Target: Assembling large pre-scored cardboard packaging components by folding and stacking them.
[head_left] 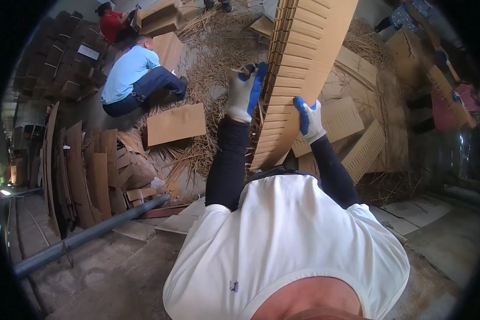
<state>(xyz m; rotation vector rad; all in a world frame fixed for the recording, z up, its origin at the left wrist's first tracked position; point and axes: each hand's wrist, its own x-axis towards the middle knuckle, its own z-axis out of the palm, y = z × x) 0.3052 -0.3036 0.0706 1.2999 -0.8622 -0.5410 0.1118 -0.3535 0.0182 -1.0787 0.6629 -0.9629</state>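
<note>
A tall stack of slotted brown cardboard sheets (309, 48) stands tilted in front of me, its lower end close to my waist. My right hand (310, 118), in a white and blue glove, grips the right edge, thumb on the face. My left hand (244, 90), gloved alike, is beside the slotted left edge with its fingers curled in. Something small and brownish shows at those fingers, too unclear to name. Thin cardboard scrap strips (213, 69) lie heaped on the floor beyond my left hand.
Slotted cardboard pieces (338, 121) lie to the right of the stack. A flat cardboard piece (176, 124) rests at left, near upright sheets (80, 170) and a grey pipe (96, 232). A person in light blue (130, 74) squats at left; another person (453, 106) handles cardboard at right.
</note>
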